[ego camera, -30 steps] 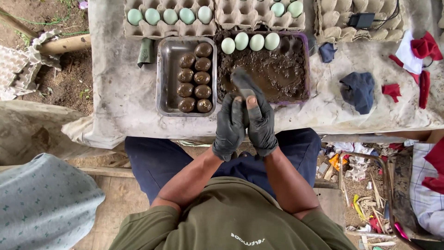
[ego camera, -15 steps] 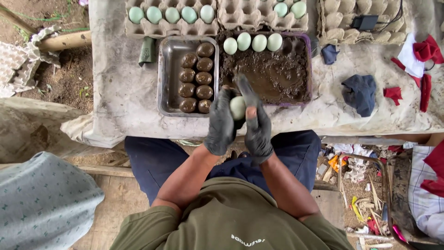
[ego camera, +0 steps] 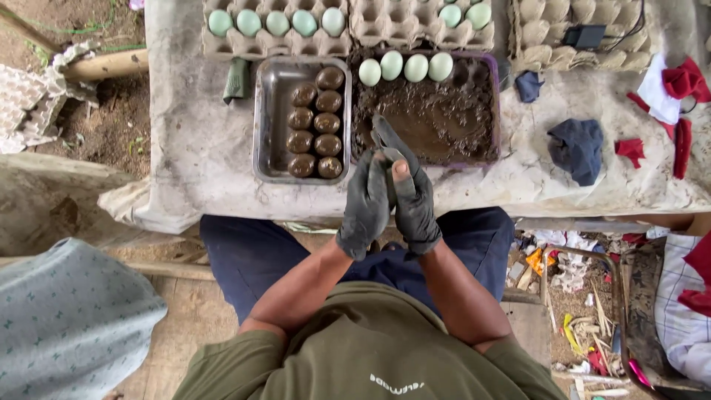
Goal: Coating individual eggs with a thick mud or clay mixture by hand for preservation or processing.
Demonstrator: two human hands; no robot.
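My left hand (ego camera: pixel 365 204) and my right hand (ego camera: pixel 415 201), both in black gloves smeared with mud, are pressed together at the table's near edge. They close around a mud-covered egg (ego camera: pixel 390 155), which is mostly hidden between the palms. Just beyond the hands lies a tray of dark wet mud (ego camera: pixel 495 111) with several pale green eggs (ego camera: pixel 400 67) along its far side. To its left a metal tray (ego camera: pixel 266 118) holds several mud-coated brown eggs (ego camera: pixel 315 122) in two rows.
Cardboard egg cartons (ego camera: pixel 400 30) line the far edge, the left one with pale green eggs (ego camera: pixel 274 22). A blue cloth (ego camera: pixel 578 148), red rags (ego camera: pixel 681 81) and a small black device (ego camera: pixel 585 35) lie on the right. The table (ego camera: pixel 192 148) has a grey cover.
The pale egg seen between my hands half a second ago is now covered by mud and my gloves. My hands have closed together around it in front of the mud tray.
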